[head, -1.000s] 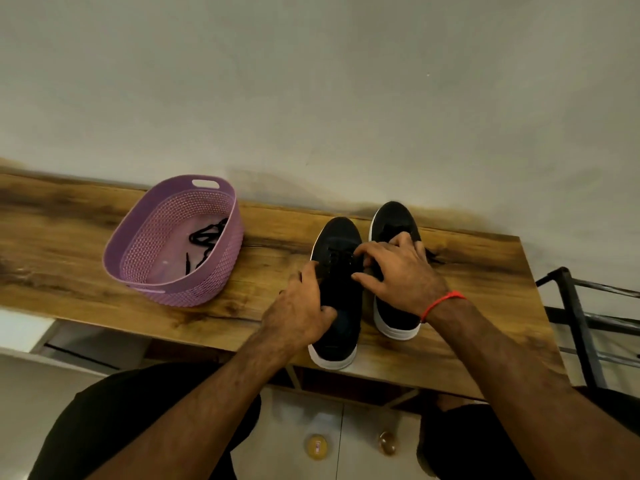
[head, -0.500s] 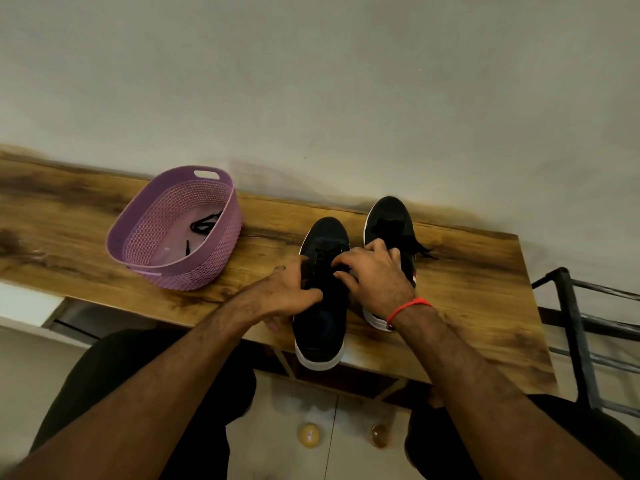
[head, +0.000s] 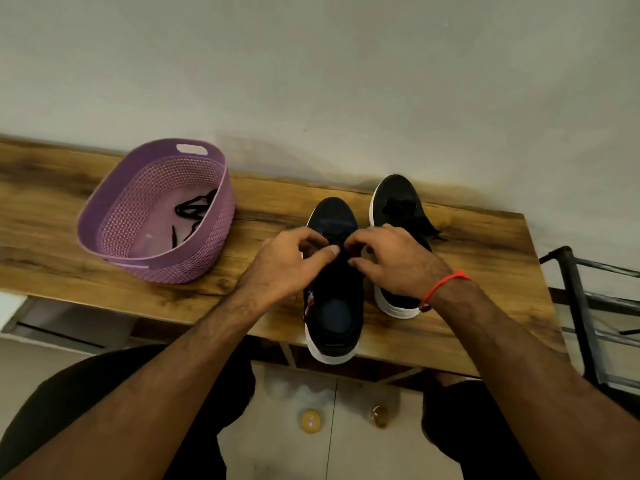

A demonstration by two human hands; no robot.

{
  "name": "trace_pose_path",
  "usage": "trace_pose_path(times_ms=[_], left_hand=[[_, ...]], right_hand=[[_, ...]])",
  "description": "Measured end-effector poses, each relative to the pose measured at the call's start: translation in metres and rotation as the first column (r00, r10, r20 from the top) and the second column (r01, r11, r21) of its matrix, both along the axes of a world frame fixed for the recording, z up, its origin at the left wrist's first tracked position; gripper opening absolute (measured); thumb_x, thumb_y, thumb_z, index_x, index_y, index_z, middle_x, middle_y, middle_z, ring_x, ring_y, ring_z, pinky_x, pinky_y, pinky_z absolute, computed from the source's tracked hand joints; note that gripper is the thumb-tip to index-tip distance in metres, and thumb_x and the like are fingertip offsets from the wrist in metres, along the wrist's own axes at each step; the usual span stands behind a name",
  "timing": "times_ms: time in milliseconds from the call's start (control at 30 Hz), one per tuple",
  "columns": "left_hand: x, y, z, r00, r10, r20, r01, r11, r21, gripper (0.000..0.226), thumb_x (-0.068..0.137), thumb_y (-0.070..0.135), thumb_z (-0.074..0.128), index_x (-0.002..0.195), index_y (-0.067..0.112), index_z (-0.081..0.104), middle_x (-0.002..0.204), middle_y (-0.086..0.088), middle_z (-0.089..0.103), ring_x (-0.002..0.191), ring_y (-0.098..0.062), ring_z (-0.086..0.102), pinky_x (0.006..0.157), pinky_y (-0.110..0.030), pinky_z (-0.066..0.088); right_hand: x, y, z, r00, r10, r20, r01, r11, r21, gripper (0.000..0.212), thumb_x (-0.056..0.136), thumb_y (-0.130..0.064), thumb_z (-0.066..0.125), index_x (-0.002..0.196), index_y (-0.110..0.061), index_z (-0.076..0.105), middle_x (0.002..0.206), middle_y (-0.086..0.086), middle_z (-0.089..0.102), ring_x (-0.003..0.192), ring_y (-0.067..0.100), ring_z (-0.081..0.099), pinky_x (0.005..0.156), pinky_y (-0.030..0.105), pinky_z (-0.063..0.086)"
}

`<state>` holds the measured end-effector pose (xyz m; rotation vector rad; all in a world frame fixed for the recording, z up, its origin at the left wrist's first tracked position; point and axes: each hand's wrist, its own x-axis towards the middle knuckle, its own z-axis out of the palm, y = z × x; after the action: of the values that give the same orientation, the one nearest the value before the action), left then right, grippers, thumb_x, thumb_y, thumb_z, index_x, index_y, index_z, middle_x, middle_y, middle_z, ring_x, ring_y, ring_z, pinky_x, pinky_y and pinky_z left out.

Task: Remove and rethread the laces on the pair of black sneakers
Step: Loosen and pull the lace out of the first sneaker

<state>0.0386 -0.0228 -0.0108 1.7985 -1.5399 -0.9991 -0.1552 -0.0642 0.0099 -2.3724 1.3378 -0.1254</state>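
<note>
A: Starting at the left, what's there?

B: A purple basket [head: 152, 216] on the tabletop [head: 52, 216], with one loose black lace [head: 194, 211] lying in its bottom. Bare wood runs between it and the shoes, so there's room on that side.

A: And the hands?

B: The left hand [head: 284, 268] and right hand [head: 391, 261] meet over the lace area of the near sneaker [head: 334, 306]. Fingers on both are curled with the thumbs tucked in, apparently pinching lace [head: 337, 237] at the eyelets; it's black on black, so I can't make out the strand clearly.

A: How would you do this step well?

B: My judgement: work one crossing at a time, ease slack from the toe end rather than yanking, and keep both ends even so they don't slip back through.

A: Any edges to worry about?

B: That sneaker's heel overhangs the front edge of the tabletop. A hard pull toward the body could drag it off; I'd nudge it inward or pin it down.

A: Further right?

B: The far sneaker [head: 398, 209] stands just beside it, nearer the wall, lace ends [head: 427, 228] trailing off its right side. Beyond that is open wood, then a dark metal rack [head: 588, 306] past the end.
</note>
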Motion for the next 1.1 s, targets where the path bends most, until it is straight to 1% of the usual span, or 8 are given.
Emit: trace_pose_path(times_ms=[267,400,533,733,833,933,1000,1100], left_hand=[[0.000,0.004,-0.006,0.998,0.052,0.040,-0.049,0.997,-0.054,0.007,0.094,0.029,0.067,0.096,0.032,0.073,0.091,0.018,0.073,0.080,-0.004,0.070,0.068,-0.040,0.063],[-0.004,0.005,0.001,0.996,0.040,0.074,-0.035,0.997,-0.069,0.009,0.096,0.029,0.064,0.100,0.034,0.071,0.095,0.017,0.071,0.077,-0.004,0.070,0.069,-0.038,0.063],[-0.005,0.001,0.008,0.989,0.095,0.110,-0.077,0.984,-0.163,0.023,0.100,0.019,0.057,0.118,0.033,0.063,0.107,0.020,0.064,0.087,0.003,0.064,0.072,-0.020,0.057],[-0.001,0.000,-0.001,0.933,0.125,-0.337,-0.145,0.989,-0.034,0.022,0.103,0.020,0.055,0.119,0.027,0.067,0.115,0.017,0.066,0.100,0.015,0.060,0.074,-0.003,0.045],[0.007,-0.001,-0.014,0.998,0.048,0.038,-0.042,0.991,-0.125,0.021,0.095,0.051,0.059,0.114,0.046,0.067,0.140,0.018,0.056,0.142,0.001,0.037,0.116,-0.042,0.033],[0.002,0.002,-0.008,0.948,-0.046,0.313,0.083,0.991,-0.104,0.032,0.088,0.061,0.063,0.116,0.048,0.068,0.161,0.014,0.032,0.156,-0.021,0.000,0.116,-0.066,0.007],[-0.002,0.003,-0.002,0.936,-0.073,0.345,0.117,0.987,-0.107,0.033,0.087,0.063,0.063,0.114,0.046,0.070,0.159,0.017,0.036,0.156,-0.022,0.004,0.116,-0.067,0.008],[0.003,0.001,-0.008,0.964,-0.061,0.259,0.104,0.982,-0.155,0.019,0.092,0.048,0.067,0.109,0.042,0.072,0.136,0.019,0.061,0.142,-0.015,0.043,0.116,-0.056,0.031]], right_hand=[[-0.001,-0.011,0.008,0.999,0.037,-0.034,-0.036,0.999,0.009,0.003,0.094,-0.034,0.062,0.093,-0.031,0.062,0.109,-0.009,0.059,0.110,0.016,0.046,0.102,0.044,0.038],[-0.010,-0.016,0.014,0.990,-0.067,0.121,0.081,0.990,-0.116,0.002,0.095,-0.030,0.061,0.095,-0.028,0.062,0.107,-0.010,0.058,0.116,0.019,0.046,0.102,0.044,0.036],[-0.012,-0.017,0.016,0.980,-0.025,0.198,0.050,0.991,-0.123,0.009,0.095,-0.025,0.063,0.103,-0.025,0.067,0.103,-0.008,0.065,0.105,0.015,0.052,0.098,0.040,0.044],[-0.011,-0.010,0.008,0.994,0.051,-0.094,-0.060,0.994,-0.094,0.026,0.094,-0.043,0.061,0.119,-0.037,0.067,0.150,-0.018,0.041,0.150,0.021,0.006,0.116,0.049,0.010],[-0.008,-0.007,0.003,0.982,0.098,-0.161,-0.119,0.984,-0.129,0.027,0.093,-0.046,0.061,0.118,-0.037,0.069,0.158,-0.017,0.029,0.152,0.024,-0.011,0.119,0.053,-0.004],[-0.004,-0.007,0.000,0.982,0.101,-0.161,-0.123,0.983,-0.139,0.022,0.095,-0.041,0.060,0.113,-0.034,0.070,0.154,-0.017,0.035,0.152,0.024,-0.007,0.119,0.052,-0.007],[-0.004,-0.008,0.000,0.987,0.090,-0.136,-0.108,0.986,-0.129,0.019,0.094,-0.038,0.060,0.109,-0.033,0.071,0.148,-0.016,0.043,0.152,0.023,0.001,0.119,0.051,-0.005],[-0.006,-0.009,0.003,0.999,0.025,-0.024,-0.028,0.992,-0.124,0.010,0.092,-0.036,0.061,0.099,-0.032,0.066,0.130,-0.016,0.057,0.146,0.019,0.019,0.120,0.047,0.000]])
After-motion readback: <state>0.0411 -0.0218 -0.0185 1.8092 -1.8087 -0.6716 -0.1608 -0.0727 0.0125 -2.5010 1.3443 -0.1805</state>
